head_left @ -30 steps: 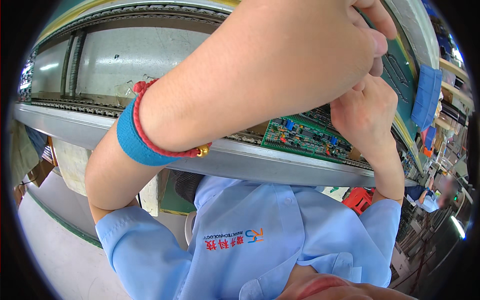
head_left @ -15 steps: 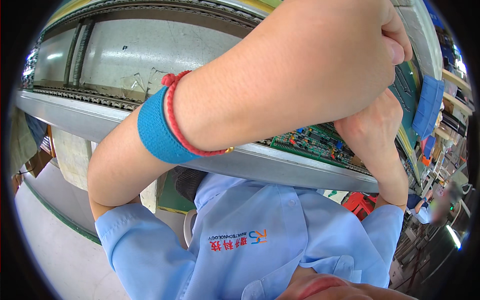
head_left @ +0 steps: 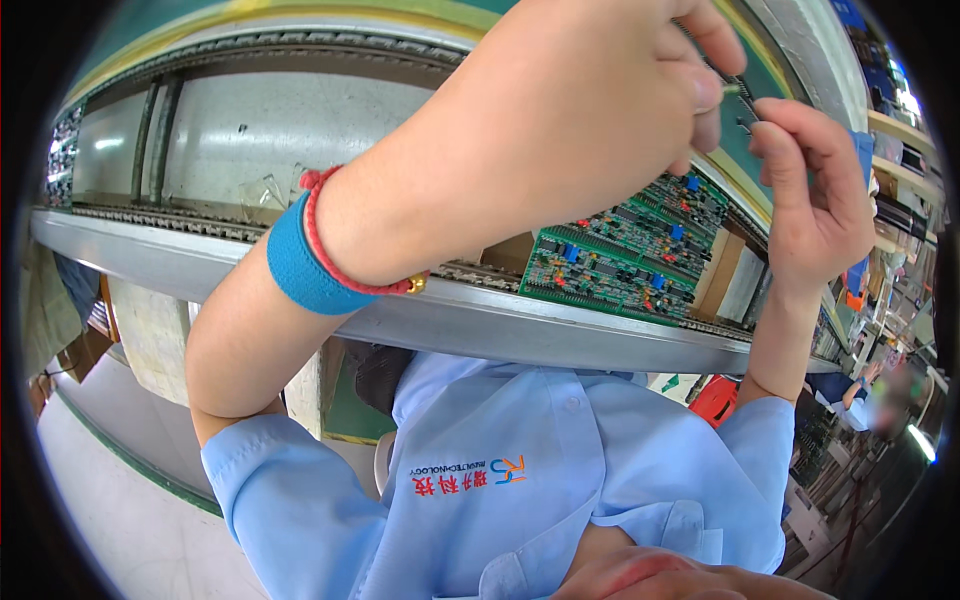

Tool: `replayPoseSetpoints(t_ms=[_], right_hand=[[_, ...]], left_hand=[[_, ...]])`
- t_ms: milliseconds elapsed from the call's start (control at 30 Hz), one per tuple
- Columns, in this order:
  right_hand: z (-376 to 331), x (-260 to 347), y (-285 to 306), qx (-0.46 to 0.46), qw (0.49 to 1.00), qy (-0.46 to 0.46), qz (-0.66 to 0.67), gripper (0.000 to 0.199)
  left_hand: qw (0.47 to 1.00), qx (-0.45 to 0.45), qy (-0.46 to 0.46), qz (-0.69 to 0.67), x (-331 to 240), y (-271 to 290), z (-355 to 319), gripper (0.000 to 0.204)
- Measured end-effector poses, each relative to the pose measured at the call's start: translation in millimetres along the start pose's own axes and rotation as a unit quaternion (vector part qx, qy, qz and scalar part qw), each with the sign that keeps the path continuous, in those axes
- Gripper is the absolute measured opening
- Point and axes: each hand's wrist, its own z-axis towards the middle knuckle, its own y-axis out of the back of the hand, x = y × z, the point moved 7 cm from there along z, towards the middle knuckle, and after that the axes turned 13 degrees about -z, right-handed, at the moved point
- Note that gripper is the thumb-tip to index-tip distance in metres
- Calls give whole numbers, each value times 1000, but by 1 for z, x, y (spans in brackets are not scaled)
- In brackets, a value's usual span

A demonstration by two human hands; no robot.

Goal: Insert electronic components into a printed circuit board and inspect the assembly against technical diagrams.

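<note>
Drawn off the circuit boards (head_left: 620, 265), the right hand (head_left: 822, 195) seemingly pinches a dark strip (head_left: 745, 100), likely light, best held endwise, fingertips opposite the left hand (head_left: 610, 100), whose grip I cannot tell.

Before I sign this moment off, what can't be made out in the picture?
Head view: palm side of the bare left hand, so its grip too; its own back hides it.
Head view: small dark piece by the bare right hand; too small to identify.
Head view: part of the green circuit boards with blue and red components; the left hand covers it.
Head view: background person in light blue, far right; small and blurred.
</note>
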Motion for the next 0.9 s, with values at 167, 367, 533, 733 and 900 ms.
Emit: replayPoseSetpoints(t_ms=[167, 367, 533, 733, 900], right_hand=[[1, 7, 0, 9, 992, 37, 124, 24], [-1, 8, 2, -61, 984, 66, 151, 16], [-8, 1, 5, -59, 989, -6, 136, 13], [-14, 9, 8, -99, 989, 56, 98, 15], [-18, 12, 9, -114, 990, 29, 83, 15]], left_hand=[[998, 37, -30, 27, -4, -9, -4, 14], [997, 66, 12, 31, 5, -16, -2, 16], [956, 56, -119, 261, -4, -20, -3, 6], [823, 50, -356, 440, -17, -33, -18, 12], [841, 32, -316, 438, -24, -25, -21, 18]])
